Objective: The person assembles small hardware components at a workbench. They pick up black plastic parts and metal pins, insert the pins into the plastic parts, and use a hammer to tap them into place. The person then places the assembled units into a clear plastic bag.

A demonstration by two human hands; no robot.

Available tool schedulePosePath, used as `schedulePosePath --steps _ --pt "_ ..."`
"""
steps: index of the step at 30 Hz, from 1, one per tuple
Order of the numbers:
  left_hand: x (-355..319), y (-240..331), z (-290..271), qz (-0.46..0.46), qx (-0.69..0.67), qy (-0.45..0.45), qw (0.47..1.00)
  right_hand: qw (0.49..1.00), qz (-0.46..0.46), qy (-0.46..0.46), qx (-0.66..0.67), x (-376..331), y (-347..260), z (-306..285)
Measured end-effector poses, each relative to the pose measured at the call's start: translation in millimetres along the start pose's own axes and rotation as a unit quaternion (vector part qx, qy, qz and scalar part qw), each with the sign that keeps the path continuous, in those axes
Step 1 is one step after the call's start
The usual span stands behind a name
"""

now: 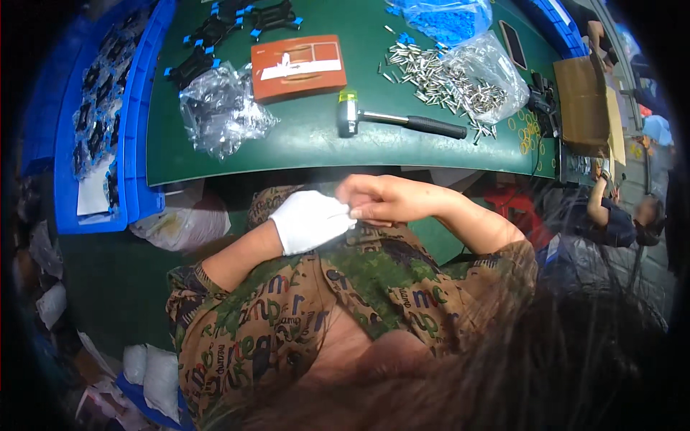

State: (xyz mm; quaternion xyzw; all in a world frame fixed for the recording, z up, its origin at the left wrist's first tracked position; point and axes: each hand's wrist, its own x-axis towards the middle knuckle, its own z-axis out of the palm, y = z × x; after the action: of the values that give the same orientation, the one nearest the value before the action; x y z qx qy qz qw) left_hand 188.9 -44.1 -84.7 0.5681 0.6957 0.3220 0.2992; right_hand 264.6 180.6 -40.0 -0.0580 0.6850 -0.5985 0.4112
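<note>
Both my hands meet over my lap, just in front of the table edge. My left hand [309, 223] wears a white glove, its fingers curled inward and pressed together. Bare, my right hand [392, 198] bends its fingers against the gloved fingertips. Anything pinched between them is too small or hidden to make out. On the green table [302, 154] beyond lies a hammer [402, 122] with a black grip and a yellow-capped head. Behind the hammer's head is a reddish-brown box [299, 86] with a white strip.
Left on the table are a clear plastic bag [219, 108] and black parts with blue ends [277, 18]. Metal pins [424, 75], a bag of blue pieces [449, 21], a phone [512, 44] and yellow rings [530, 133] lie right. A blue crate [133, 144] flanks the table.
</note>
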Motion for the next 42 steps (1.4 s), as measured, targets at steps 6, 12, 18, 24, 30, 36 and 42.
schedulePosePath --steps 6,12,18,24,30,36,42 --pt "-3 4 -1 -0.066 -0.033 -0.033 0.997 0.992 -0.107 0.067 -0.010 6 17 9" --pt "-4 -1 4 0.010 -0.054 0.000 0.998 0.966 -0.144 0.195 0.091 -22 22 -12" --pt "1 13 -4 -0.063 -0.072 -0.035 0.995 0.971 -0.073 0.228 0.009 -31 20 -1" --pt "1 8 -1 -0.008 -0.018 -0.003 1.000 0.966 -0.120 0.178 -0.144 -29 13 10" --pt "-3 -4 7 0.068 0.059 0.008 0.996 0.976 -0.077 0.145 -0.145 -27 10 12" --pt "-3 -3 6 0.067 0.032 0.022 0.997 0.975 -0.089 0.138 -0.153 -22 8 12" --pt "-5 -1 6 0.033 -0.005 0.014 0.999 0.973 -0.109 0.133 -0.152 -20 11 12"
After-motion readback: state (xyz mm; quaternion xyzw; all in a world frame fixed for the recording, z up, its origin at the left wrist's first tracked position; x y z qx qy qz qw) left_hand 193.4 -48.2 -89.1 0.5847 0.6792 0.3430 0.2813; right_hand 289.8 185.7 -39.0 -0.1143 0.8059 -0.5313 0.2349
